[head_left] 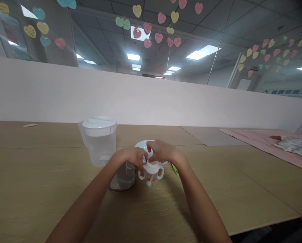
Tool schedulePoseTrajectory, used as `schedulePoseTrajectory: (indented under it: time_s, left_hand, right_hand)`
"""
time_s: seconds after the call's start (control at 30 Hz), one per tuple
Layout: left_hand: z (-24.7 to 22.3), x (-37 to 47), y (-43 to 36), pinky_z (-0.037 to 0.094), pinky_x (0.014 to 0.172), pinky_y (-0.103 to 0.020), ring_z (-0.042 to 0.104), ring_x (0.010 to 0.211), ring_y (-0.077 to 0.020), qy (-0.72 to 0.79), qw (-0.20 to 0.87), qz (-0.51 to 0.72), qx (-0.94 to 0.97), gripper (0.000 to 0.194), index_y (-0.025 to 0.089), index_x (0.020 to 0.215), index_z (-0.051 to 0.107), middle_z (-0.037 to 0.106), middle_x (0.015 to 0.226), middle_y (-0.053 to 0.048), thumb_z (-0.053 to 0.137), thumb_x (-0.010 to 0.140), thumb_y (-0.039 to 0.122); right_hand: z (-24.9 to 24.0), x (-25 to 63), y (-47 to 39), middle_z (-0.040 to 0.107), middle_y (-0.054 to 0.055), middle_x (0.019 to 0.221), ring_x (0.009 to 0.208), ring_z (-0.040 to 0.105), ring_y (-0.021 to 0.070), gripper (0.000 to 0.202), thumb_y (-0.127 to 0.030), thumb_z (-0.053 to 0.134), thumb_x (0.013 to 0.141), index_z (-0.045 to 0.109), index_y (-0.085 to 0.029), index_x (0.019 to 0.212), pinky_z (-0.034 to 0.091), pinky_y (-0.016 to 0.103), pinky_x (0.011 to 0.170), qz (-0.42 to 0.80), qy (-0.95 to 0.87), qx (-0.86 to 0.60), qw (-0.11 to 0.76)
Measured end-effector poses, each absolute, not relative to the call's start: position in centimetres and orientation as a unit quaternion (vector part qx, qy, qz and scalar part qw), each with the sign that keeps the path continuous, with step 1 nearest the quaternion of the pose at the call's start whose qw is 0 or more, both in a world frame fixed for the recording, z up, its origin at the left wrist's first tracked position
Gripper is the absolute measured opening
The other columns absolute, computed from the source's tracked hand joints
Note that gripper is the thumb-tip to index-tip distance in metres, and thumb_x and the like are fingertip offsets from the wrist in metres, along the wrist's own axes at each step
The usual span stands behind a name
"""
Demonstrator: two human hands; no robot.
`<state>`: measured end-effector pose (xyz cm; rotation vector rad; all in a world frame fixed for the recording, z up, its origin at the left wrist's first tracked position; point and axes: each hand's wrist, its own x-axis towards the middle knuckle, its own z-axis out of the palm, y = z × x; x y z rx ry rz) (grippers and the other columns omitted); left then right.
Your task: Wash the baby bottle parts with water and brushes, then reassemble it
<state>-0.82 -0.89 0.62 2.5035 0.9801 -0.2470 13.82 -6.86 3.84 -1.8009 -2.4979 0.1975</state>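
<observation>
A clear baby bottle (151, 174) with a white collar and two white side handles stands upright on the wooden table. My left hand (136, 156) is at the bottle's left side, its fingers bent against the collar and left handle. From above, my right hand (161, 151) reaches over the bottle's top with curled fingers; what its fingertips pinch, if anything, is too small to tell. Behind both hands lies a white plate (140, 144), partly hidden. A grey, see-through container (122, 179) stands just left of the bottle, partly covered by my left forearm.
A clear pitcher (102, 143) with a white lid stands at the back left. Right of the bottle lies a green utensil (174, 168), partly hidden. A pink cloth (257, 143) with patterned fabric (295, 146) covers the far right. The table (52, 189) meets a white wall.
</observation>
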Motion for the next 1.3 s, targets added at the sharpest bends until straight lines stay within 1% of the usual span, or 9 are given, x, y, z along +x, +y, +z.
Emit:
schedulePoseTrajectory:
  time_s: [0.3, 0.5, 0.57, 0.67, 0.77, 0.9, 1.1, 1.23, 1.3]
  left_hand:
    - [0.7, -0.6, -1.5, 0.041, 0.050, -0.020, 0.059, 0.062, -0.0136, 0.357, 0.253, -0.099, 0.894, 0.050, 0.020, 0.094, 0.058, 0.066, 0.080, 0.001, 0.074, 0.049, 0.036]
    - [1.8, -2.8, -0.5, 0.043, 0.059, -0.020, 0.061, 0.076, -0.0159, 0.375, 0.225, -0.075, 0.896, 0.067, 0.021, 0.111, 0.054, 0.068, 0.089, 0.000, 0.074, 0.049, 0.038]
    - [2.2, -3.8, 0.0, 0.044, 0.060, -0.021, 0.061, 0.080, -0.0176, 0.425, 0.188, -0.065, 0.883, 0.070, 0.019, 0.113, 0.053, 0.067, 0.094, -0.002, 0.073, 0.050, 0.038]
    - [1.9, -4.4, 0.8, 0.044, 0.060, -0.023, 0.061, 0.083, -0.0218, 0.518, 0.114, -0.083, 0.844, 0.063, 0.016, 0.109, 0.056, 0.066, 0.099, -0.009, 0.072, 0.051, 0.034]
    - [0.8, -4.0, 1.4, 0.044, 0.058, -0.026, 0.062, 0.076, -0.0236, 0.553, 0.097, -0.102, 0.821, 0.057, 0.014, 0.104, 0.059, 0.067, 0.092, -0.012, 0.070, 0.053, 0.036]
    - [-0.6, -3.0, 1.5, 0.043, 0.054, -0.023, 0.061, 0.071, -0.0189, 0.528, 0.120, -0.090, 0.836, 0.053, 0.022, 0.107, 0.058, 0.066, 0.098, -0.007, 0.067, 0.058, 0.039]
    - [-0.2, -2.3, 0.6, 0.044, 0.063, -0.026, 0.060, 0.083, -0.0245, 0.530, 0.075, -0.072, 0.841, 0.039, 0.017, 0.090, 0.063, 0.066, 0.097, -0.009, 0.070, 0.053, 0.022]
    - [2.4, -3.1, -1.5, 0.043, 0.072, -0.028, 0.058, 0.093, -0.0247, 0.513, 0.041, -0.014, 0.857, 0.040, 0.018, 0.105, 0.059, 0.063, 0.106, -0.010, 0.061, 0.066, 0.025]
    - [4.1, -3.4, -3.4, 0.041, 0.081, -0.028, 0.053, 0.104, -0.0232, 0.451, 0.022, 0.085, 0.888, 0.043, 0.021, 0.117, 0.053, 0.057, 0.117, -0.008, 0.053, 0.075, 0.032]
  right_hand:
    - [3.8, 13.8, -6.9, 0.061, 0.004, 0.089, 0.044, 0.053, 0.0077, 0.028, -0.022, 0.060, 0.070, 0.052, -0.017, 0.097, 0.034, 0.019, 0.037, 0.119, -0.791, -0.600, 0.021]
    - [4.4, 14.0, -7.3, 0.062, 0.002, 0.078, 0.052, 0.057, 0.0104, 0.045, -0.032, 0.072, 0.063, 0.053, -0.016, 0.101, 0.037, 0.018, 0.042, 0.122, -0.788, -0.603, 0.042]
    - [4.8, 14.2, -7.5, 0.063, 0.003, 0.073, 0.052, 0.057, 0.0106, 0.038, -0.033, 0.072, 0.064, 0.057, -0.014, 0.094, 0.037, 0.019, 0.045, 0.104, -0.787, -0.605, 0.057]
    - [5.3, 14.9, -7.8, 0.061, 0.003, 0.061, 0.048, 0.055, 0.0097, 0.016, -0.027, 0.064, 0.073, 0.060, -0.012, 0.073, 0.037, 0.019, 0.046, 0.088, -0.786, -0.608, 0.072]
    - [5.4, 15.7, -7.7, 0.060, 0.004, 0.055, 0.046, 0.053, 0.0097, 0.020, -0.022, 0.057, 0.077, 0.056, -0.012, 0.061, 0.038, 0.020, 0.045, 0.109, -0.785, -0.604, 0.089]
    - [5.3, 16.8, -7.5, 0.061, 0.006, 0.059, 0.050, 0.056, 0.0110, 0.023, -0.021, 0.050, 0.079, 0.054, -0.013, 0.058, 0.041, 0.019, 0.044, 0.157, -0.780, -0.594, 0.115]
    - [5.3, 17.8, -7.3, 0.063, 0.007, 0.069, 0.052, 0.057, 0.0111, 0.018, -0.019, 0.044, 0.081, 0.059, -0.011, 0.075, 0.043, 0.020, 0.044, 0.180, -0.773, -0.592, 0.139]
    - [5.3, 18.3, -7.4, 0.063, 0.007, 0.074, 0.056, 0.058, 0.0117, 0.022, -0.018, 0.045, 0.081, 0.058, -0.010, 0.098, 0.044, 0.020, 0.046, 0.187, -0.776, -0.577, 0.169]
    - [5.5, 18.5, -7.6, 0.063, 0.006, 0.073, 0.056, 0.057, 0.0111, 0.024, -0.022, 0.047, 0.082, 0.057, -0.010, 0.100, 0.044, 0.021, 0.047, 0.185, -0.782, -0.569, 0.173]
